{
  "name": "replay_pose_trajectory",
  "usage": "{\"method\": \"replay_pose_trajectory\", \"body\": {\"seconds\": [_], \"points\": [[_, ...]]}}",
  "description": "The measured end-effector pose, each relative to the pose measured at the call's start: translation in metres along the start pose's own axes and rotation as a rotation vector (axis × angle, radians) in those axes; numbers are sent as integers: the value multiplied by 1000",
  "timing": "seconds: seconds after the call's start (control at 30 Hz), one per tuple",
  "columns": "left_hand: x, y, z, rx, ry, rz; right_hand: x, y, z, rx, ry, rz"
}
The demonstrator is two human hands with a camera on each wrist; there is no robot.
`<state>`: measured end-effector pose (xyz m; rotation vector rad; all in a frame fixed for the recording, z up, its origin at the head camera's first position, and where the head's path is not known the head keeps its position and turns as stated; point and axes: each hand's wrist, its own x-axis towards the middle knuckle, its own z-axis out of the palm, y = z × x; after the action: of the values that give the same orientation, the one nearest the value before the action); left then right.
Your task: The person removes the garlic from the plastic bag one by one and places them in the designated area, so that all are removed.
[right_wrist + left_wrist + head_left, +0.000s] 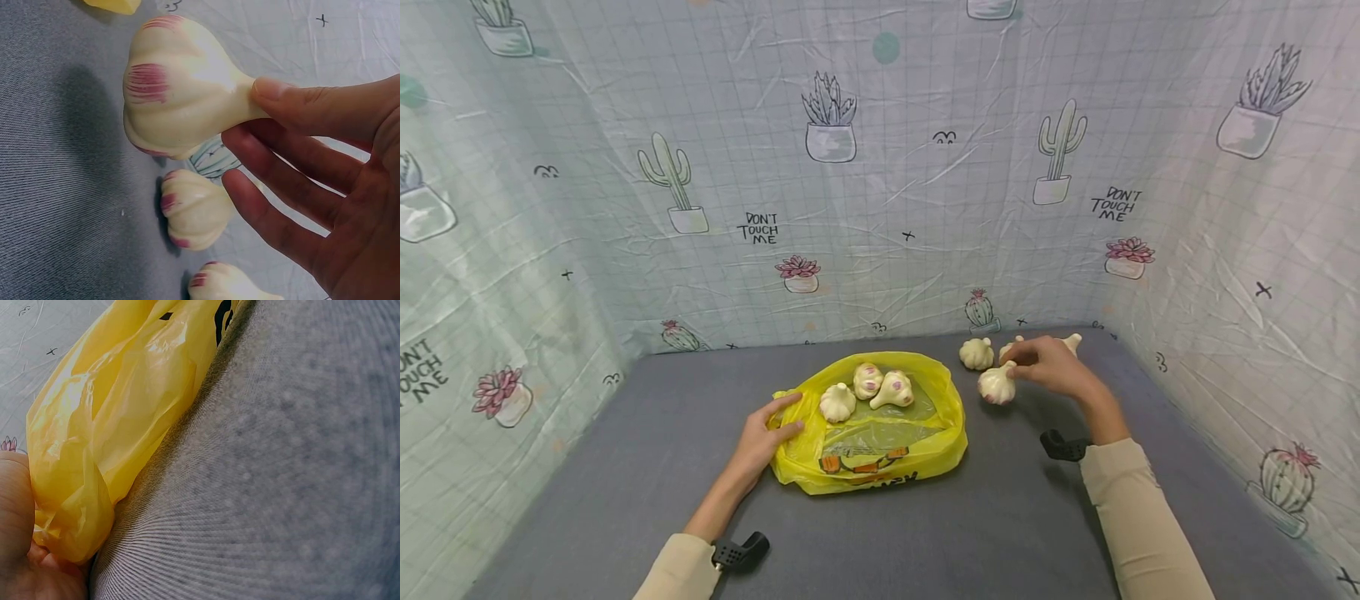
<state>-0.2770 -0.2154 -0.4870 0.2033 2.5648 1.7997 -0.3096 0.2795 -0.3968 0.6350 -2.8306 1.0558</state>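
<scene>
My right hand (pixel 1051 367) pinches a garlic bulb (pixel 175 87) by its stem between thumb and fingers. The bulb is cream with purple streaks and hangs over the table, its shadow beside it in the right wrist view. On the left, my left hand (pixel 760 437) holds the side of a yellow plastic bag (pixel 951 433), a bunched end of it lying between thumb and fingers. Inside the wide mouth of the bag lie three bulbs: a garlic bulb (pixel 837 403), a second garlic bulb (pixel 867 380) and a third garlic bulb (pixel 896 389).
Behind the right hand, more garlic lies at the table's back: a loose bulb (pixel 977 354), another bulb (pixel 197 209) and a further bulb (pixel 228 284). The grey table (pixel 1000 517) meets a patterned curtain (pixel 887 192) at the back and sides.
</scene>
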Motion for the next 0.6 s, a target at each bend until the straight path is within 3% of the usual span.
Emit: {"method": "replay_pose_trajectory", "body": {"seconds": [0.6], "points": [[0,0,-1,-5,-4,0,1,4,4,12,-29,20]]}}
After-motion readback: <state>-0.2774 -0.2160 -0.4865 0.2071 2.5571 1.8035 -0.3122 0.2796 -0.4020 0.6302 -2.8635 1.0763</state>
